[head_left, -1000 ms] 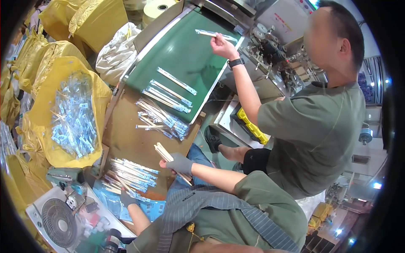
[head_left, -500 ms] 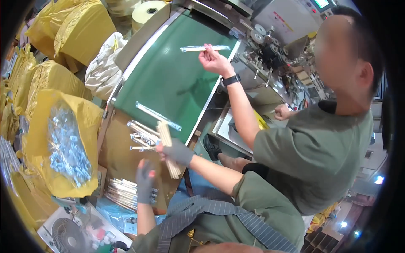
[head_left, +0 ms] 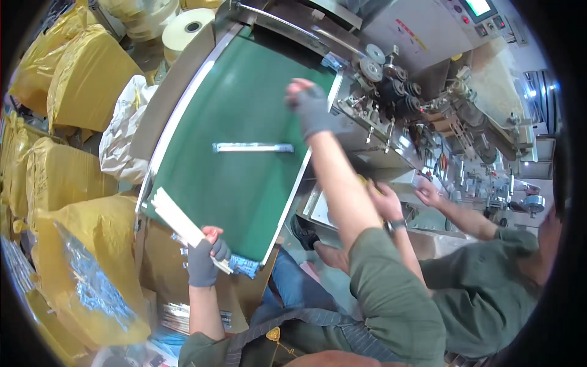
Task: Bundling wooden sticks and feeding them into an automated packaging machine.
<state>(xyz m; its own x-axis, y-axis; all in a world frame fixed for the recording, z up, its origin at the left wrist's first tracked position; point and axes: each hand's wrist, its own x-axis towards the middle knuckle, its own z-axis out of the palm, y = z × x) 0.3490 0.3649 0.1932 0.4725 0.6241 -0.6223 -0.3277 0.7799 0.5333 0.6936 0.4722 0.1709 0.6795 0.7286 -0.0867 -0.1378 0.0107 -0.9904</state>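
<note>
My left hand (head_left: 205, 263), in a grey fingerless glove, is closed around a bundle of pale chopsticks (head_left: 174, 212) at the lower left of the green conveyor belt (head_left: 202, 125). The bundle slants up and left out of the fist. Some blue-printed clear-wrapped chopsticks (head_left: 244, 266) lie beside this hand at the belt's lower end. Over the belt's upper right side reaches my right hand (head_left: 307, 105), gloved the same way. Motion smears its fingers, so their grip is unclear. One wrapped pair of chopsticks (head_left: 254, 147) lies crosswise on the belt's middle.
Below the belt, more wrapped chopsticks (head_left: 183, 318) are stacked. A yellow bag (head_left: 116, 226) holding blue-printed wrappers stands at left, near a white sack (head_left: 125, 131). Machine rollers (head_left: 391, 79) line the right side. A co-worker's hands (head_left: 386, 202) are close to my right arm.
The chopstick bundle has passed from my right hand to my left, which has closed. My right hand has moved up over the belt. The co-worker's hand has left the belt; one wrapped pair lies mid-belt.
</note>
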